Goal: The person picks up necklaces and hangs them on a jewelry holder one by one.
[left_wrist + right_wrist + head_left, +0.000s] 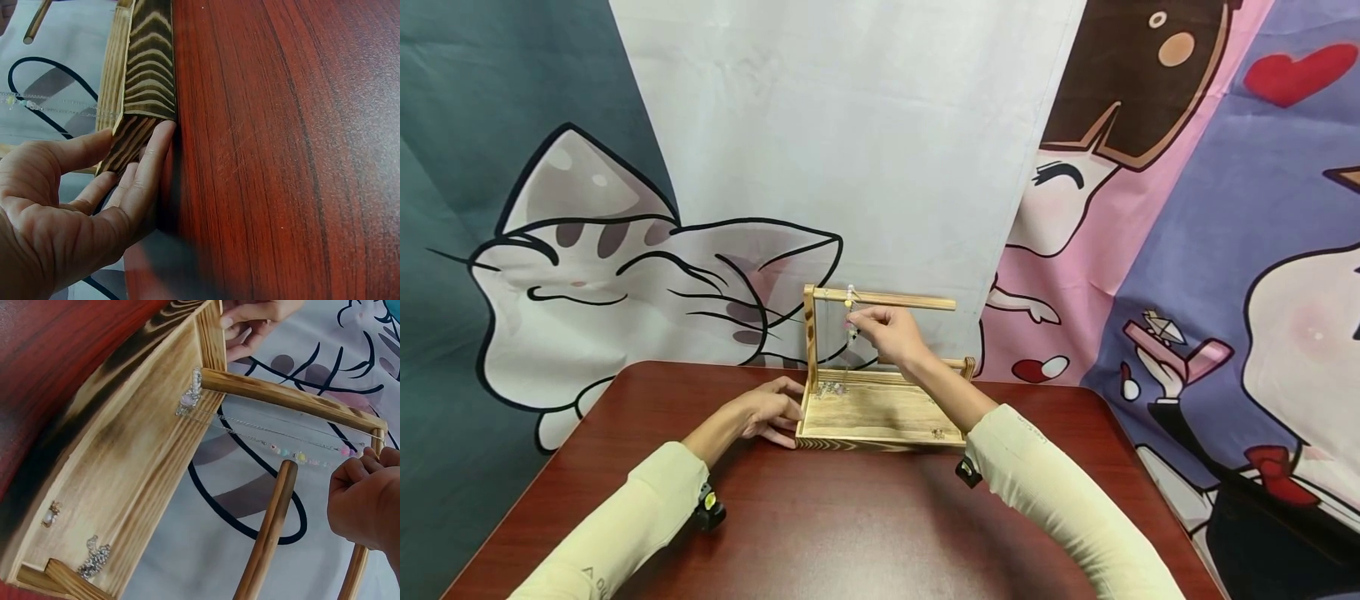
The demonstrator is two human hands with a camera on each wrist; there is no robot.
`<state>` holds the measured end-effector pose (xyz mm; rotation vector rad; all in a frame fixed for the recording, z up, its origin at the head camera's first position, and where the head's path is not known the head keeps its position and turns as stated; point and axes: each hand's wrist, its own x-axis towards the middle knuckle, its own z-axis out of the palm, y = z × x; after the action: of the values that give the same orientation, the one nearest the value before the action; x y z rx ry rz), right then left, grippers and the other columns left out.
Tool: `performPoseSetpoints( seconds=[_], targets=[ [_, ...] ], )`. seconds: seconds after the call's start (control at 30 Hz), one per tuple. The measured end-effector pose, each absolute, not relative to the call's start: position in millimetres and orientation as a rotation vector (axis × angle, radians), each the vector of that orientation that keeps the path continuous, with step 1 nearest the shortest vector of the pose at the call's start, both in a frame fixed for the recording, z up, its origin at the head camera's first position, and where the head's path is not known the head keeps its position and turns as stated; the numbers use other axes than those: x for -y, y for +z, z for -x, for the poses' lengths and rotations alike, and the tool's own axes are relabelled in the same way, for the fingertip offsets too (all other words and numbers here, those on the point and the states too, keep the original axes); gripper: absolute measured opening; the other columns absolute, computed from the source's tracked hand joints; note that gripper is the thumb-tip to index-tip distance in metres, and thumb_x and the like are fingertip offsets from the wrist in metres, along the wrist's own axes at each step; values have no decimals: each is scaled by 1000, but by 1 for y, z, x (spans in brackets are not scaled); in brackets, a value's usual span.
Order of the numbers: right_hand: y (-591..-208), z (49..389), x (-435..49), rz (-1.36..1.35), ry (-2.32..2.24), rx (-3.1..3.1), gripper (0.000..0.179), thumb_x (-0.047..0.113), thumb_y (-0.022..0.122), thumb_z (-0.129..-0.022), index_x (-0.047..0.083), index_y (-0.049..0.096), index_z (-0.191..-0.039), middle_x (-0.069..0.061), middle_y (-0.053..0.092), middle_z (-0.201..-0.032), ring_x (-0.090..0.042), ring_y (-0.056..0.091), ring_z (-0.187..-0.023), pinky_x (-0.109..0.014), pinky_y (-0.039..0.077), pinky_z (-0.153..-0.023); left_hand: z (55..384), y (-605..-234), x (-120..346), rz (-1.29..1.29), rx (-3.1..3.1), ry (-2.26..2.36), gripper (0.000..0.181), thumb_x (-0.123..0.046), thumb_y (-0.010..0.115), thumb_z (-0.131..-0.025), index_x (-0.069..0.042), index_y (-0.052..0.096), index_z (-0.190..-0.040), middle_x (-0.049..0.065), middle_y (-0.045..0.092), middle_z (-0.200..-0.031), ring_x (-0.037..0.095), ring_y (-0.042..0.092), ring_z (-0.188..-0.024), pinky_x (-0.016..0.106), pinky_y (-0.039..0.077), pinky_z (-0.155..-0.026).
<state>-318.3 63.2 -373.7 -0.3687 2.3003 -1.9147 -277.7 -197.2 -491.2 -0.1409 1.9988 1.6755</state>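
A wooden jewelry stand has a shallow tray, a left post and an upper bar. My left hand grips the tray's left end; in the left wrist view, its thumb lies on the upper edge and its fingers against the dark-grained side. Up at the bar, my right hand pinches a beaded necklace. Pastel beads and thin silver chains stretch between bar and tray in the right wrist view. The right fingertips are partly hidden behind that hand.
Silver chain gathers in the tray beside the post. At the tray's other end lie another chain heap and a small ornament with a pale stone. A shorter lower bar juts out. The red-brown table meets a cartoon-printed cloth behind.
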Motion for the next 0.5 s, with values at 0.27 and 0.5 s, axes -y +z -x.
performPoseSetpoints(
  seconds=[0.27, 0.5],
  targets=[
    [-381, 313, -63, 421, -1945, -2233, 28, 19, 74, -110, -2, 81, -127, 11, 55, -63, -6, 39, -53, -19, 32, -51, 277, -491, 197, 133, -1998, 1685, 67, 9, 62, -98, -1, 34, -157, 29, 67, -131, 35, 75, -111, 55, 75, -85],
    [-391, 310, -58, 445, -1958, -2230, 27, 16, 73, -110, -4, 81, -127, 1, 74, -84, -10, 68, -67, -22, 60, -65, 277, -491, 197, 134, -2000, 1681, 64, 8, 61, -100, -2, 35, -158, 30, 66, -134, 35, 75, -112, 55, 75, -85]
  ],
)
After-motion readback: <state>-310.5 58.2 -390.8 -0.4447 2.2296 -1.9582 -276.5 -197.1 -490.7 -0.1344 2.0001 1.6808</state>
